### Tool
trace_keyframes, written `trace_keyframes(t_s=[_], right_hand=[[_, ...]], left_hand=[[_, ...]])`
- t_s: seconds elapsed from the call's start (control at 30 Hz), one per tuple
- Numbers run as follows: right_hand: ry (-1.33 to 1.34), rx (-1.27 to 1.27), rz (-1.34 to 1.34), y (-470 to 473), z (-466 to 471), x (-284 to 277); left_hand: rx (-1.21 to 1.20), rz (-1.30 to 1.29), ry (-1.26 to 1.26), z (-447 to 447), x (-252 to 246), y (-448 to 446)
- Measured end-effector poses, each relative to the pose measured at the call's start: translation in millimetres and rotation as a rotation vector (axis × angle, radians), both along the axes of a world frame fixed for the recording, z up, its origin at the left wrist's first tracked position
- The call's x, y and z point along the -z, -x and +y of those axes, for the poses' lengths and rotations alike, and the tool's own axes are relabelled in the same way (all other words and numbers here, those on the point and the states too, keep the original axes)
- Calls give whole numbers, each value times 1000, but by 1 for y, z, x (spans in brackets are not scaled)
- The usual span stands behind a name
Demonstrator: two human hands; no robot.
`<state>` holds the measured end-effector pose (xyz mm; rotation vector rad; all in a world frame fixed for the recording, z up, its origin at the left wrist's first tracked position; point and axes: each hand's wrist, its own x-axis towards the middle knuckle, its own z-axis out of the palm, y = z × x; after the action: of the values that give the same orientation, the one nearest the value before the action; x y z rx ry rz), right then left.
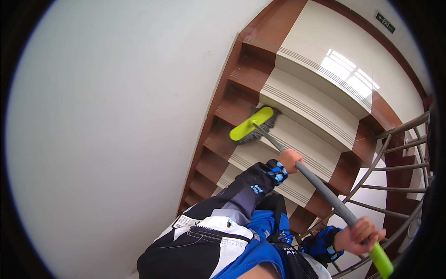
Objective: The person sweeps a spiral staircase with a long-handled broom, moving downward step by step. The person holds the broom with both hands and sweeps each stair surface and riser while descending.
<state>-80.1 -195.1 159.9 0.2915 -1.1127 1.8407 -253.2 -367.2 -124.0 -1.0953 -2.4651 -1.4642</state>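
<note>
Both of my hands are around the grey handle (322,186) of a flat mop, which slants across the stairs. My left hand (291,160) grips the shaft lower down, closer to the mop head. Higher up, my right hand (360,235) is closed around the handle just above its lime-green end grip (380,259). The lime-green mop plate (245,128) with its grey string fringe (263,132) is over a stair tread at the left, its far end close to a riser. The fringe partly hides the tread below it.
Cream and red-brown tiled stairs (303,134) run past me to a landing (341,38) with a window reflection. A white wall (115,132) borders them on the left. On the right stands a metal railing (374,164). An exit sign (385,22) hangs at upper right.
</note>
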Motion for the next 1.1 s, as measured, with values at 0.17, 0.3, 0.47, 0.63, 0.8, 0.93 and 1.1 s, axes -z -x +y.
trace_keyframes(t_s=[0.17, 0.3, 0.47, 0.63, 0.8, 0.93, 1.1], right_hand=[[152, -112, 18, 12, 22, 41], [41, -531, 62, 76, 20, 28], [-3, -590, -147, 141, 33, -26], [20, -662, -155, 78, 19, -35], [-115, -361, -45, -65, -21, -84], [-619, -401, 126, -78, -50, -90], [-434, -189, 86, -81, -34, -74]], left_hand=[[-187, 128, 84, -25, 16, 10], [-417, 221, -58, -52, 5, 41], [-676, 202, -89, -37, -29, 48], [-549, -18, -27, -75, -38, -28], [-46, -6, 17, -41, -58, -81], [288, -55, -24, 1, -65, -89], [219, -100, -152, 32, -42, -94]])
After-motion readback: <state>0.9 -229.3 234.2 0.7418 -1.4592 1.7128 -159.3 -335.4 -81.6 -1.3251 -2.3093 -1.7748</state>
